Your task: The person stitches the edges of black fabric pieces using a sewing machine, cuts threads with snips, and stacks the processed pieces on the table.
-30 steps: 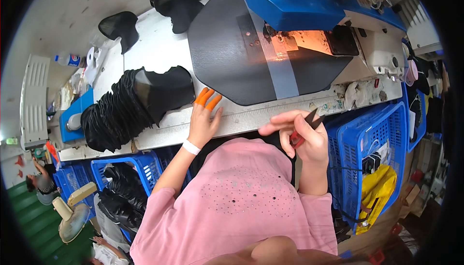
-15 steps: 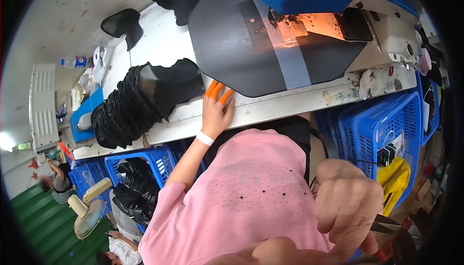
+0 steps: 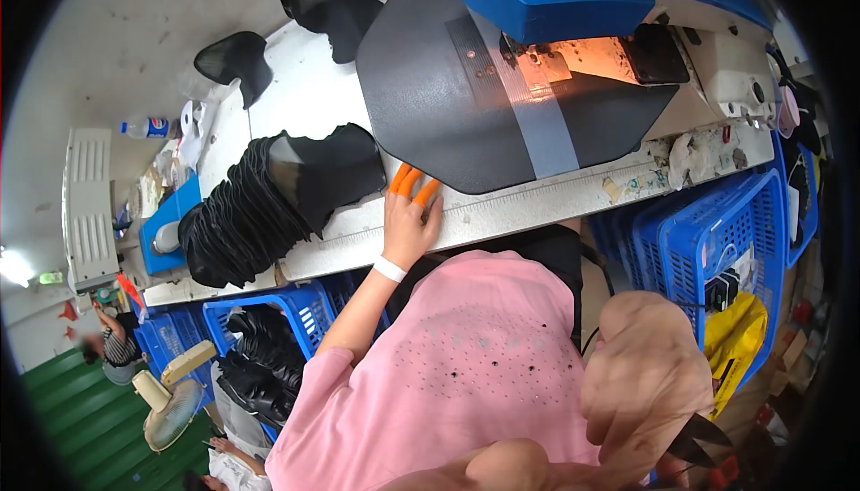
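Snips (image 3: pixel 703 428) jut from curled right hand (image 3: pixel 647 382), presumably palmed for readiness; left hand (image 3: pixel 412 222) (orange finger covers (image 3: pixel 409 183)!) rests half-spread, empty.

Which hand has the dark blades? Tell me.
The right hand: dark blades jut out below it. The left hand, wearing orange covers, shows none.

Left hand (image 3: pixel 412 227): on table (image 3: pixel 506 211) (orange-capped fingers (image 3: pixel 404 179))
Black pieces (image 3: pixel 255 209): left of those fingers
Right hand (image 3: pixel 647 370): blades (image 3: pixel 699 443) beside its fingers
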`<state>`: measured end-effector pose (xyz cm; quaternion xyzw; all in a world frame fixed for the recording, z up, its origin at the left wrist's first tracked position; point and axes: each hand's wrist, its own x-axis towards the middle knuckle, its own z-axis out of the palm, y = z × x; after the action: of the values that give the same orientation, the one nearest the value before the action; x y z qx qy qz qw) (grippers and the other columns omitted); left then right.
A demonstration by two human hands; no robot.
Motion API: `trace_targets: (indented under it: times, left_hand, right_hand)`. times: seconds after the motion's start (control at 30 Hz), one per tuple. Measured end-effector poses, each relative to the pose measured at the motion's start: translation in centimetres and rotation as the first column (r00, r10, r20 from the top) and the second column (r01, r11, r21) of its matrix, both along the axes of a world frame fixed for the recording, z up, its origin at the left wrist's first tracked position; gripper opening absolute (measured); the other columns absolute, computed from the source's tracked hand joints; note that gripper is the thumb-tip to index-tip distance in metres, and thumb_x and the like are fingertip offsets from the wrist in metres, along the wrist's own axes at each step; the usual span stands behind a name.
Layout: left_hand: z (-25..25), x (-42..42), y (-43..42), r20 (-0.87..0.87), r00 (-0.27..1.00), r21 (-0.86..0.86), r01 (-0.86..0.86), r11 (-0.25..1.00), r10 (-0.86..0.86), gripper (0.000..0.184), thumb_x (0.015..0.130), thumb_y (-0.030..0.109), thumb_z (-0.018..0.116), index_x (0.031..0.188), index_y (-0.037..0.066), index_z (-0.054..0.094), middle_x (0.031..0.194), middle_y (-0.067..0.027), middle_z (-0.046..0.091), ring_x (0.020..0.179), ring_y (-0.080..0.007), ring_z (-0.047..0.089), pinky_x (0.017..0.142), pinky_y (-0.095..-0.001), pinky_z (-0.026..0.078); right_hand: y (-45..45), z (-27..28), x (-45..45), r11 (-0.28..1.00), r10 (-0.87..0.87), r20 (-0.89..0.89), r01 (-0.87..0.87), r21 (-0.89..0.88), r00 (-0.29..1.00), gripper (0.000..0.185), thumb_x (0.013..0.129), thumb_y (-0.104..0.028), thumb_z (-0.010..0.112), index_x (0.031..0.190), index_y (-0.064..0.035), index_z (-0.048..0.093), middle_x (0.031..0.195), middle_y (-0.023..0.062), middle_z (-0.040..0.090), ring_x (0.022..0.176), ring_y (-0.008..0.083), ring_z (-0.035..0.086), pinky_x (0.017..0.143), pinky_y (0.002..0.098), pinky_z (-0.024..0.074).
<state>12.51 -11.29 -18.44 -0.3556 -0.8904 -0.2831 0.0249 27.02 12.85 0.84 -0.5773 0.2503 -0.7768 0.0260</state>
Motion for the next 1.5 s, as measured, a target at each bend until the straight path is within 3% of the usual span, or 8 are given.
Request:
trace_targets:
  times: [0.1,0.33,0.4,0.47,0.67,0.97,1.23,1.5]
  left_hand:
    - [-0.1,0.0,0.0,0.001,1.000,-0.007,0.001,1.000,-0.001,0.030,0.082,0.011,0.068,0.112,0.005,0.069,0.127,-0.0213,0.056,0.125,-0.0370,0.047,0.101,-0.0443,0.038]
    - [-0.2,0.0,-0.1,0.015,1.000,0.012,0.012,1.000,-0.013,0.030,0.082,0.011,0.068,0.112,0.005,0.069,0.131,-0.0216,0.053,0.125,-0.0374,0.047,0.100,-0.0447,0.038]
    - [0.0,0.1,0.1,0.005,1.000,-0.001,0.014,1.000,-0.014,0.030,0.082,0.011,0.068,0.112,0.005,0.069,0.130,-0.0214,0.053,0.125,-0.0374,0.047,0.100,-0.0449,0.038]
    - [0.2,0.0,0.0,-0.003,1.000,-0.009,0.007,1.000,-0.007,0.030,0.082,0.011,0.068,0.112,0.006,0.069,0.130,-0.0211,0.053,0.126,-0.0373,0.046,0.100,-0.0451,0.038]
    - [0.2,-0.1,-0.1,0.007,1.000,0.006,0.005,1.000,-0.005,0.030,0.082,0.010,0.068,0.112,0.006,0.069,0.129,-0.0206,0.055,0.126,-0.0369,0.046,0.100,-0.0452,0.038]
    - [-0.2,0.0,0.0,-0.010,1.000,0.004,0.018,1.000,-0.018,0.031,0.081,0.010,0.068,0.112,0.005,0.069,0.130,-0.0211,0.054,0.125,-0.0374,0.047,0.099,-0.0447,0.038]
    - [-0.1,0.0,0.0,0.011,1.000,0.050,0.012,0.999,-0.013,0.029,0.082,0.010,0.068,0.111,0.007,0.069,0.129,-0.0202,0.054,0.128,-0.0399,0.044,0.104,-0.0482,0.037]
    - [0.1,0.3,0.0,0.010,1.000,0.045,0.004,0.999,-0.005,0.029,0.082,0.011,0.068,0.111,0.007,0.069,0.130,-0.0195,0.053,0.130,-0.0393,0.043,0.104,-0.0484,0.037]
  right_hand:
    - [0.9,2.2,-1.5,0.991,0.007,0.052,-0.014,0.137,0.999,0.038,0.098,-0.018,0.042,0.093,0.0149,0.060,0.084,0.0240,0.061,0.063,0.0309,0.059,0.047,0.0360,0.0435]
    - [-0.5,0.7,-0.8,0.983,-0.124,0.082,0.134,-0.126,0.989,0.030,0.096,-0.013,0.046,0.089,0.0112,0.063,0.085,0.0243,0.062,0.063,0.0304,0.060,0.051,0.0359,0.0464]
    - [-0.5,1.2,-1.0,0.990,-0.101,0.079,0.107,-0.087,0.992,0.028,0.095,-0.012,0.048,0.089,0.0108,0.063,0.085,0.0242,0.063,0.064,0.0303,0.060,0.052,0.0358,0.0471]
    - [0.6,2.5,-1.3,0.992,-0.079,0.010,0.078,0.095,0.997,0.026,0.094,-0.011,0.050,0.090,0.0108,0.063,0.084,0.0241,0.063,0.064,0.0301,0.061,0.053,0.0357,0.0477]
    - [1.2,3.3,-2.1,0.977,-0.122,-0.059,0.130,0.166,0.991,0.030,0.097,-0.014,0.050,0.090,0.0125,0.062,0.084,0.0235,0.063,0.063,0.0290,0.060,0.053,0.0344,0.0479]
    - [0.8,4.0,-2.5,0.978,-0.133,-0.020,0.134,0.158,0.991,0.028,0.097,-0.012,0.054,0.088,0.0123,0.063,0.082,0.0201,0.062,0.060,0.0258,0.058,0.051,0.0330,0.0471]
    - [1.4,3.3,-2.1,0.996,-0.083,0.036,0.082,0.021,0.996,0.023,0.094,-0.008,0.050,0.089,0.0089,0.064,0.080,0.0218,0.063,0.062,0.0287,0.059,0.056,0.0358,0.0501]
    - [1.7,4.1,-1.5,0.993,-0.110,-0.064,0.113,0.046,0.992,0.029,0.096,-0.020,0.048,0.089,0.0025,0.065,0.080,0.0164,0.064,0.061,0.0259,0.060,0.052,0.0347,0.0454]
